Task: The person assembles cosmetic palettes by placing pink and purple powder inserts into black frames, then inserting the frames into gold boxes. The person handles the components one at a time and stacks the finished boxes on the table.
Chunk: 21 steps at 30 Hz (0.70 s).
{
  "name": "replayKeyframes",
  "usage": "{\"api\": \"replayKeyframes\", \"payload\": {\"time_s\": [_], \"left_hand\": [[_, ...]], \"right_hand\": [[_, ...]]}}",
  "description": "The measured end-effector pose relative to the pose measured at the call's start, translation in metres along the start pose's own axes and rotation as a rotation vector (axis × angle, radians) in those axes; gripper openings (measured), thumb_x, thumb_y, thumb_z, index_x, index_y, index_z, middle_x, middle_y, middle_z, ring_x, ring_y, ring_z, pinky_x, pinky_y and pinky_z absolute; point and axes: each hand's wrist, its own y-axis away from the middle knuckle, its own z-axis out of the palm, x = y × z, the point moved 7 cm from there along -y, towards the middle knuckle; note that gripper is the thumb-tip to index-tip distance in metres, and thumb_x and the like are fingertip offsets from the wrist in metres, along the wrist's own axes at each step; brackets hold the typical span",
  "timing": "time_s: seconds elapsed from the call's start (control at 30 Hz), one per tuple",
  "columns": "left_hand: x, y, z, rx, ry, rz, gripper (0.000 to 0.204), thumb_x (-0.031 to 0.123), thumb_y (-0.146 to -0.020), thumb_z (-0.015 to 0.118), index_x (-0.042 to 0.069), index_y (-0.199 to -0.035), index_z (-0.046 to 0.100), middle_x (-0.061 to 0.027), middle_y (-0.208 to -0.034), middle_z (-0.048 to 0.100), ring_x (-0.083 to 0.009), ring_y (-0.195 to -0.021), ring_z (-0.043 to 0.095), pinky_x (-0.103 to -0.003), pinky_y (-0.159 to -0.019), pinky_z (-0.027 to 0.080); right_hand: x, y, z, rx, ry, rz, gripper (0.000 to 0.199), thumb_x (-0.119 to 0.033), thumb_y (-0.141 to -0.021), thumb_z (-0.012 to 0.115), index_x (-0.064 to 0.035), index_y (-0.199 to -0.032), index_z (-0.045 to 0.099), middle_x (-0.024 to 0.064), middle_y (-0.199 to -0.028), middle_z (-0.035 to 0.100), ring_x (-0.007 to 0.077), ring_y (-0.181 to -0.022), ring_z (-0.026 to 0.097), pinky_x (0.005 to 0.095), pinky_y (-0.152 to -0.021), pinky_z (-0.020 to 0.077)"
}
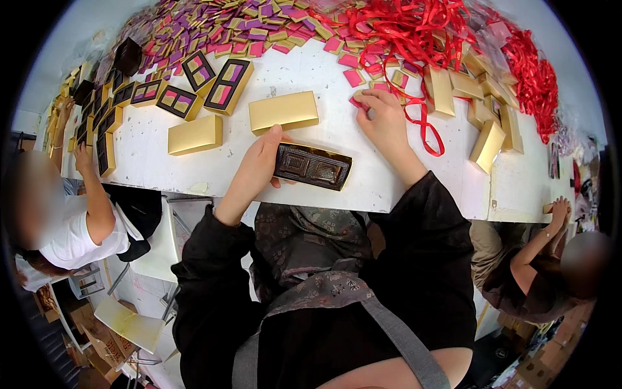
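My left hand (pixel 254 161) grips the left end of a gold box with a dark brown moulded plastic tray (pixel 313 167) inside, tilted above the table's near edge. No pieces show in its compartments. My right hand (pixel 385 122) is at the table to the right, fingers pinched on a small pink-and-gold wrapped piece (pixel 356 102), partly hidden by the fingertips. Just beyond the held box lies a closed gold box (pixel 284 111), and another gold box (pixel 195 135) lies to its left. A loop of red ribbon (pixel 431 139) curls beside my right hand.
A heap of pink, purple and gold wrapped pieces (pixel 246 29) covers the far side. Red ribbon (pixel 414 26) is tangled at the far right, above several gold boxes (pixel 487 146). Filled open boxes (pixel 229 86) stand at the left. A person works on either side.
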Motion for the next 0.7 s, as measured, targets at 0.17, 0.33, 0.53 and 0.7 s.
{"api": "replayKeyframes", "payload": {"time_s": [0.17, 0.33, 0.53, 0.7], "left_hand": [[0.038, 0.036, -0.015, 0.407, -0.861, 0.518, 0.059, 0.041, -0.084, 0.066, 0.003, -0.125, 0.048, -0.0161, -0.110, 0.061, -0.0338, -0.100, 0.059, -0.043, -0.081, 0.049], [0.026, 0.031, 0.006, -0.006, -0.818, 0.890, 0.083, 0.024, -0.065, 0.083, 0.004, -0.136, 0.043, -0.0174, -0.130, 0.049, -0.0356, -0.119, 0.046, -0.043, -0.100, 0.039], [0.011, 0.024, 0.005, 0.051, -0.607, 0.797, 0.075, 0.020, -0.066, 0.083, 0.009, -0.133, 0.049, -0.0126, -0.118, 0.053, -0.0320, -0.103, 0.056, -0.038, -0.087, 0.048], [0.015, 0.030, 0.017, 0.015, -0.694, 0.883, 0.075, 0.019, -0.070, 0.081, 0.014, -0.137, 0.049, -0.0130, -0.118, 0.053, -0.0309, -0.100, 0.058, -0.036, -0.082, 0.050]], "right_hand": [[-0.053, 0.012, -0.037, 0.128, -0.265, -0.058, 0.027, 0.001, -0.073, 0.069, -0.0078, -0.098, 0.072, 0.0100, -0.108, 0.066, 0.0272, -0.098, 0.062, 0.0354, -0.082, 0.0514], [-0.121, 0.032, -0.013, -0.244, -0.328, -0.299, 0.030, 0.001, -0.070, 0.072, -0.0045, -0.100, 0.071, 0.0092, -0.112, 0.065, 0.0262, -0.098, 0.061, 0.0357, -0.082, 0.0507], [-0.156, 0.053, 0.002, -0.394, -0.076, -0.690, 0.032, -0.021, -0.077, 0.068, -0.0038, -0.104, 0.068, 0.0098, -0.111, 0.066, 0.0253, -0.108, 0.057, 0.0394, -0.099, 0.0433], [-0.137, 0.042, -0.015, -0.390, 0.038, -0.687, 0.037, -0.031, -0.076, 0.070, -0.0102, -0.107, 0.071, 0.0006, -0.113, 0.067, 0.0233, -0.122, 0.050, 0.0503, -0.106, 0.0337]]}}
